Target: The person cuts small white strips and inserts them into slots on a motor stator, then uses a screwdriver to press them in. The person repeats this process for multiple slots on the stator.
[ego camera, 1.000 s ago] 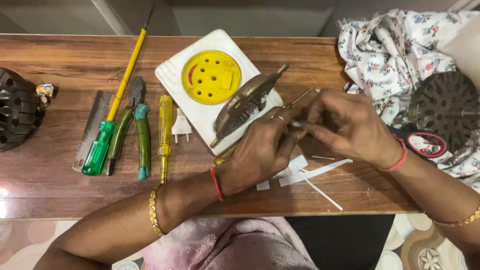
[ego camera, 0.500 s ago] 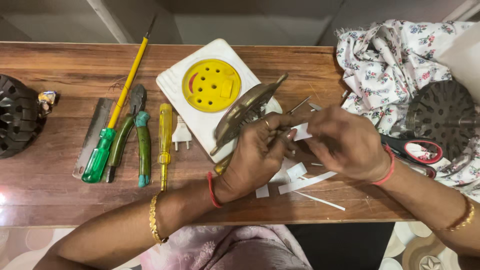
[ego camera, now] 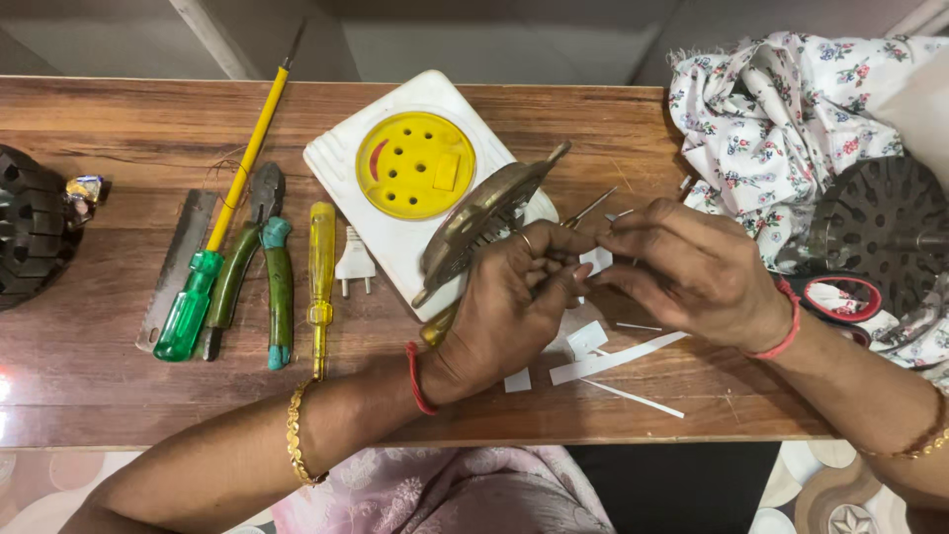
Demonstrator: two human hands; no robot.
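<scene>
My left hand (ego camera: 509, 302) grips a round brass-coloured metal part (ego camera: 484, 220), tilted on edge above a white square plate with a yellow perforated disc (ego camera: 415, 164). My right hand (ego camera: 692, 272) meets the left one, its fingertips pinching a small white paper piece (ego camera: 596, 259) against the part. Thin metal pins (ego camera: 591, 208) stick out behind the fingers. White paper strips (ego camera: 613, 358) lie on the wooden table (ego camera: 119, 396) under both hands.
Left of the hands lie a small white plug (ego camera: 354, 263), a yellow tester screwdriver (ego camera: 320, 282), green-handled pliers (ego camera: 267, 277), a long yellow-and-green screwdriver (ego camera: 222, 222) and a saw blade (ego camera: 178, 267). A black slotted part (ego camera: 30, 227) sits far left. A floral cloth (ego camera: 781, 119), a dark round grille (ego camera: 880, 227) and red-handled scissors (ego camera: 840, 297) are at the right.
Both hands have shifted slightly while working the paper piece against the metal part. The tools on the table lie as before.
</scene>
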